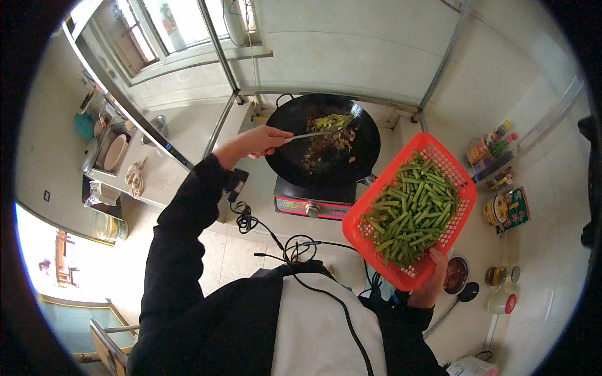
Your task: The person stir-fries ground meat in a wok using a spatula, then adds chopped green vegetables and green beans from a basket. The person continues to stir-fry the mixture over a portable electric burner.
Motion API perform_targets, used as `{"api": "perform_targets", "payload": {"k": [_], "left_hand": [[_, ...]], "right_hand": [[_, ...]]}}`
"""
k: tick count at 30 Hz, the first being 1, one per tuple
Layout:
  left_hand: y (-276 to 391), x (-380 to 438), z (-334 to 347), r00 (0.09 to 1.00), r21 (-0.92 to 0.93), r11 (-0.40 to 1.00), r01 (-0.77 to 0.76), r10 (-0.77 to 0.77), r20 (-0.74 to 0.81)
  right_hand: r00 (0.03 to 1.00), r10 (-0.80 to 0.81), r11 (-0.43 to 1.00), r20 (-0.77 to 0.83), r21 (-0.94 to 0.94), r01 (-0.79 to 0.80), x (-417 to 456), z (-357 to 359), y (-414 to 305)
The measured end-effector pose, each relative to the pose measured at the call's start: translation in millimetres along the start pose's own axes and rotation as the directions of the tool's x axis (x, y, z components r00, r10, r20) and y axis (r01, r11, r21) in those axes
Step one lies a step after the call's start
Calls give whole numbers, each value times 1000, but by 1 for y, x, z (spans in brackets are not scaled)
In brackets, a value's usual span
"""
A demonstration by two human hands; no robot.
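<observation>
My left hand point(257, 142) grips the handle of a metal spatula point(310, 135), whose far end lies among chopped food point(329, 141) in a large black wok point(291, 164). Brown bits and some pale green pieces make up that food. The wok sits on a gas stove point(291, 203) with a round front knob. In my right hand point(433, 277) is the near end of a red plastic basket point(352, 224), tilted and held up to the right of the stove. Cut green beans point(414, 211) fill much of it. The spatula's blade is partly hidden by the food.
Glass panels with metal frames point(329, 95) stand around the stove. On the right counter are a bowl of red sauce point(456, 275), a black ladle point(468, 292), jars point(501, 302) and spice bottles point(501, 145). Black cables point(301, 246) hang before my body. A sink point(101, 160) lies left.
</observation>
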State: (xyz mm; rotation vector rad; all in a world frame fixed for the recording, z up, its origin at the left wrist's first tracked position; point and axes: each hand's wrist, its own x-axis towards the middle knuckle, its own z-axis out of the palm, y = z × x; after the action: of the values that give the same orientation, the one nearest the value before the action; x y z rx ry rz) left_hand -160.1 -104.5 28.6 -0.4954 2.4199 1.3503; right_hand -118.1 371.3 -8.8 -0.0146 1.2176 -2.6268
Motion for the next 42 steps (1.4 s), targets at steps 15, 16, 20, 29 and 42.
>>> {"api": "perform_targets", "payload": {"k": [15,16,20,29,42], "left_hand": [[44,-85,-42,991,935,352,-40,137,-9],[53,-87,-39,995,961,276,-15,101,-13],[-3,-17,-16,973,947,313,-72,231,-2],[-11,-33,-52,950,985,120,125,273,-154],[21,10,14,825,971,229,73,533,-188]], "right_hand": [[976,-30,996,-217,-93,10,-1,-6,6],[969,-45,995,-243,-95,22,-2,-2,6],[970,-72,997,-232,-15,70,-2,14,4],[989,-56,998,-135,-38,51,3,-3,7],[997,-45,994,-66,-106,38,3,-14,11]]}}
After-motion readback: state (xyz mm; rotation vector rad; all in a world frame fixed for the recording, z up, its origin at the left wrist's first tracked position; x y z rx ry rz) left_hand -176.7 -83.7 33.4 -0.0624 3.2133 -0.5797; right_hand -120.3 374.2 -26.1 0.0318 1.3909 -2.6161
